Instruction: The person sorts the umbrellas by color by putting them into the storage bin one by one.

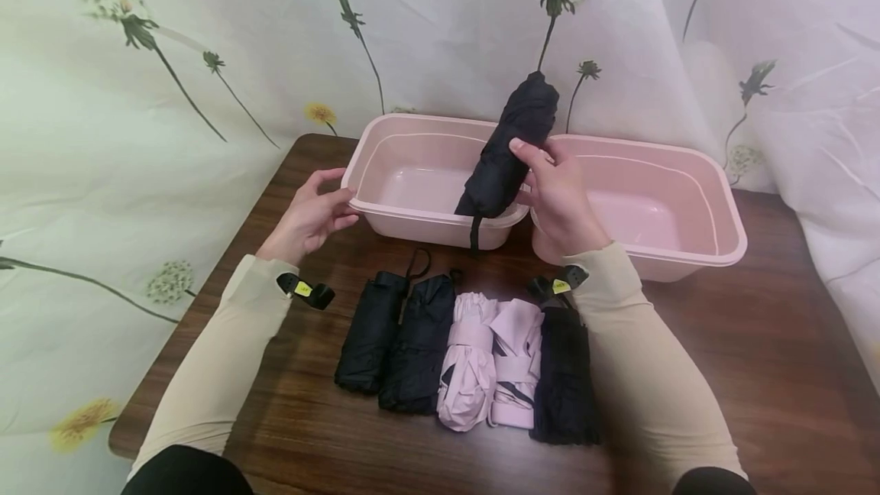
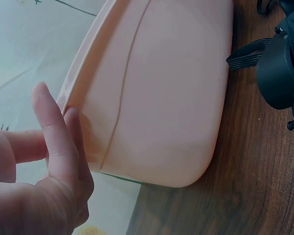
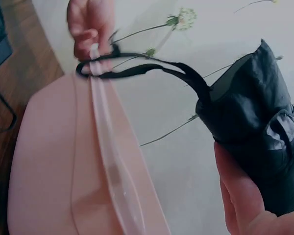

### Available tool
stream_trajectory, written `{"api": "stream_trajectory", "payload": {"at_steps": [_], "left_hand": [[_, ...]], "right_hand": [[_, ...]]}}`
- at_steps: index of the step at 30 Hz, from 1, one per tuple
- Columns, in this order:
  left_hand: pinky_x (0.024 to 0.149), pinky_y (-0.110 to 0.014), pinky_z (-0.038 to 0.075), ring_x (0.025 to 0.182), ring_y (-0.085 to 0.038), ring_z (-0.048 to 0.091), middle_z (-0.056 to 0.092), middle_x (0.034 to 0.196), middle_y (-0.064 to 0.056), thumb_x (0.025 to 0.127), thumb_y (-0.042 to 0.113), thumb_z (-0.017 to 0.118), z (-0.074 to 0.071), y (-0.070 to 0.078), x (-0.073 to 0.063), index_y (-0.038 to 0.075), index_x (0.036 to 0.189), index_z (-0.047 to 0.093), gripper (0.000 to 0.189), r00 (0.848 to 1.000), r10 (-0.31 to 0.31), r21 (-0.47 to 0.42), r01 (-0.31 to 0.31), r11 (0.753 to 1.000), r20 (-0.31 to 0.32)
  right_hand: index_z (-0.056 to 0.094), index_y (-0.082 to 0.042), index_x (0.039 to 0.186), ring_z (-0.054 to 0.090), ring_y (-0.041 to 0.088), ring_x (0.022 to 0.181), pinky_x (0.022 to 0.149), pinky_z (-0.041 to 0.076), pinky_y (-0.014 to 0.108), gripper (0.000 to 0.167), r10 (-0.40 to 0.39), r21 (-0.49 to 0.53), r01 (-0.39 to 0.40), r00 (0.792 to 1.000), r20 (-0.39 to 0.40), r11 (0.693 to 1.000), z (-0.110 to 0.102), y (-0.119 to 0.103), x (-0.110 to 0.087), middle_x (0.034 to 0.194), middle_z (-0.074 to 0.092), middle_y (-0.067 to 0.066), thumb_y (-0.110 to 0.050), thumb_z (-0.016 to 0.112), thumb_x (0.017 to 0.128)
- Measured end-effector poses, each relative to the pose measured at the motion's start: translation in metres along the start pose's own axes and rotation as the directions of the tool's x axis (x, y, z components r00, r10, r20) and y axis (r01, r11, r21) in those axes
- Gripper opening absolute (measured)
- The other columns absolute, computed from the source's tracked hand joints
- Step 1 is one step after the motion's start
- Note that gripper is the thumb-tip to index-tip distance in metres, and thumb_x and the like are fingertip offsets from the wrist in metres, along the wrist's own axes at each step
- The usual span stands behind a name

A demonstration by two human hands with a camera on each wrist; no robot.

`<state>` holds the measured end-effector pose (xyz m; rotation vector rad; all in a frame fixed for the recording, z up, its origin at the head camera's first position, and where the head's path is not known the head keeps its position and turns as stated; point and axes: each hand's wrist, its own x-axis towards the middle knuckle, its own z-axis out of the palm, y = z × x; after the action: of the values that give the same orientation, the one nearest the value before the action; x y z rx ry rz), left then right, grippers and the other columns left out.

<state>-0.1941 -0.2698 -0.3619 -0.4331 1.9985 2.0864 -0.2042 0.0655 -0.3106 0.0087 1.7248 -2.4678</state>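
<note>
Pinched by the left hand (image 1: 309, 212), the left pink tub (image 1: 412, 186) showed its inside. Over its right end, the right hand (image 1: 560, 193) grasped a black folded umbrella (image 1: 519, 121), its strap (image 1: 474, 234) hanging, and just beside stood the right pink tub (image 1: 639, 216), its inside also visible.

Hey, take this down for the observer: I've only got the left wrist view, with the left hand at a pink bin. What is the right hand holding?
Observer: The right hand holds a folded black umbrella.
Operator: Is my bin the only one there?
Observer: No, a second pink bin stands to the right of it on the table.
Operator: And what lies in front of the bins?
Observer: A row of five folded umbrellas: two pink ones side by side, with two black ones on their left and one black one on their right.
</note>
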Motion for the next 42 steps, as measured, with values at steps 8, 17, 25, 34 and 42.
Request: {"api": "stream_trajectory", "payload": {"at_steps": [8,17,25,34,42], "left_hand": [[0.068,-0.02,0.058,0.076,-0.011,0.065,0.046,0.127,-0.017,0.097,0.017,0.057,0.001,-0.001,0.002,0.022,0.146,0.031,0.056,1.0,0.001,0.004,-0.001,1.0,-0.01],[0.069,-0.02,0.059,0.077,-0.011,0.065,0.042,0.131,-0.018,0.097,0.016,0.057,0.001,-0.001,0.001,0.021,0.147,0.03,0.056,1.0,0.009,0.005,-0.009,1.0,-0.012],[0.066,-0.02,0.059,0.071,-0.011,0.066,0.044,0.129,-0.019,0.097,0.014,0.057,0.002,-0.001,0.002,0.021,0.146,0.031,0.055,1.0,0.005,-0.012,-0.005,1.0,-0.022],[0.065,-0.02,0.059,0.072,-0.011,0.067,0.044,0.129,-0.019,0.097,0.013,0.057,0.002,0.0,0.002,0.02,0.145,0.031,0.056,1.0,0.009,-0.016,-0.01,1.0,-0.016],[0.066,-0.019,0.058,0.073,-0.011,0.066,0.043,0.13,-0.018,0.097,0.013,0.057,0.001,0.0,0.001,0.02,0.146,0.03,0.057,1.0,0.006,-0.013,-0.006,1.0,-0.009]], "right_hand": [[0.042,-0.006,0.14,0.062,0.024,0.107,0.094,0.054,0.046,0.058,0.045,-0.075,-0.044,0.999,0.018,0.996,0.005,0.006,0.006,0.132,0.052,0.014,-0.022,0.067,0.09],[0.041,-0.01,0.141,0.061,0.03,0.112,0.093,0.053,0.05,0.06,0.095,-0.139,-0.084,0.993,0.073,0.987,0.01,0.013,0.012,0.135,0.051,0.014,-0.021,0.069,0.089],[0.042,-0.014,0.141,0.062,0.031,0.11,0.091,0.054,0.05,0.06,0.089,-0.204,-0.069,0.992,0.089,0.976,0.013,0.017,0.017,0.134,0.052,0.014,-0.023,0.07,0.089],[0.049,-0.017,0.135,0.064,0.025,0.104,0.081,0.059,0.042,0.052,0.018,-0.29,0.006,0.996,0.082,0.957,0.017,0.022,0.019,0.122,0.057,0.014,-0.023,0.071,0.088],[0.049,-0.01,0.135,0.066,0.025,0.098,0.078,0.06,0.04,0.055,0.005,-0.383,0.015,0.999,0.051,0.924,0.021,0.026,0.022,0.116,0.06,0.015,-0.025,0.072,0.087]]}}
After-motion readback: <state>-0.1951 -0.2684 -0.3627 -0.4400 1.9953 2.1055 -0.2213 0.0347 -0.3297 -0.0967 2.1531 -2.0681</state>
